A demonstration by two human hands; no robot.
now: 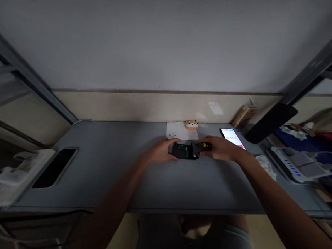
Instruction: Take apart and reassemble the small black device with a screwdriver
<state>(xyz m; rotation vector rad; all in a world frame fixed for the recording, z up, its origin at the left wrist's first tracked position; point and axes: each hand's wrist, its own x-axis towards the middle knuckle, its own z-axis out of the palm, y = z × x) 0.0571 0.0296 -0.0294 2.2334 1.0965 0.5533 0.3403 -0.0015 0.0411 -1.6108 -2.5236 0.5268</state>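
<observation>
On the grey desk in front of me is a black electronic device (183,151), its casing opened so that a green circuit board shows inside. My left hand (161,150) is closed around the device's left end, thumb on the far side and fingers on the near side. My right hand (218,147) is closed at the right end on a black piece with a yellow mark (207,146). Whether that piece is a tool handle or part of the casing I cannot tell. Just behind the device, several tiny dark pieces, apparently screws (172,135), lie on a white paper (180,130).
An orange-and-white animal-faced item (192,125) sits at the paper's back edge. A lit phone (231,137) lies beyond my right hand. Far right is a power strip (299,165); at the left lie a dark-screened phone (55,168) and another strip (33,167). A carton (244,115) stands at the wall.
</observation>
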